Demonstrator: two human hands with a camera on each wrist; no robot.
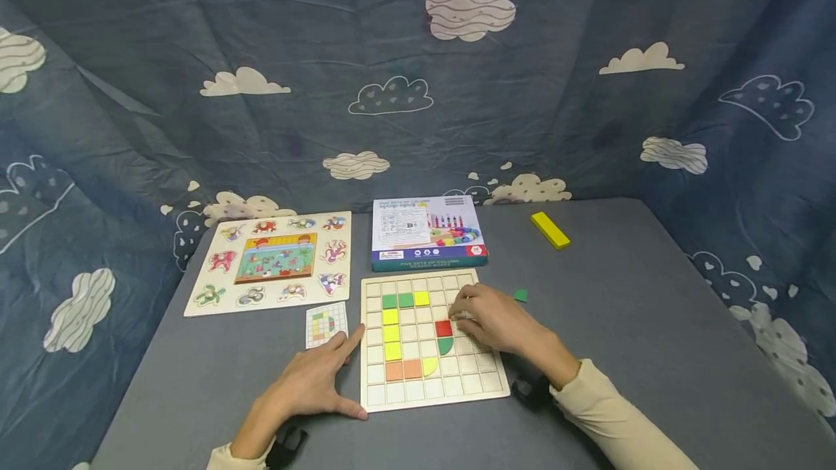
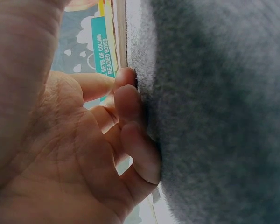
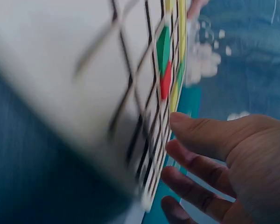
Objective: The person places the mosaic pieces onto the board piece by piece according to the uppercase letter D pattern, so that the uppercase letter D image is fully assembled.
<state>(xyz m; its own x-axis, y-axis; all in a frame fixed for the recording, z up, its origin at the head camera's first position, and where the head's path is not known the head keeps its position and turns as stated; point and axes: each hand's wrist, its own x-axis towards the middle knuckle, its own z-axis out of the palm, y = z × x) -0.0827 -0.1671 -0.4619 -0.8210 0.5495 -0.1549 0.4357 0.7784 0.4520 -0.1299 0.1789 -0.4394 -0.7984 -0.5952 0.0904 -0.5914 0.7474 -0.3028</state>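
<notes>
A wooden grid board (image 1: 392, 396) lies on the table, its cells holding coloured tiles: green, yellow and orange squares, a red square (image 1: 443, 328), a green quarter-round (image 1: 445, 345) and a yellow-green quarter-round (image 1: 429, 366). My left hand (image 1: 313, 379) rests at the board's left edge, thumb and index finger spread along it. Over the upper right of the grid, just above the red square, is my right hand (image 1: 493, 318), fingertips down at the cells. In the right wrist view its thumb (image 3: 200, 133) and fingers stand apart, with no tile seen between them. A pattern card (image 1: 326, 324) lies beside my left hand.
A loose green piece (image 1: 520, 295) lies right of the board. Behind it stands a bead-toy box (image 1: 429, 233), with a yellow block (image 1: 550, 230) farther right. An animal puzzle board (image 1: 268, 263) lies at the back left. A cloud-patterned cloth (image 1: 392, 42) hangs behind the table.
</notes>
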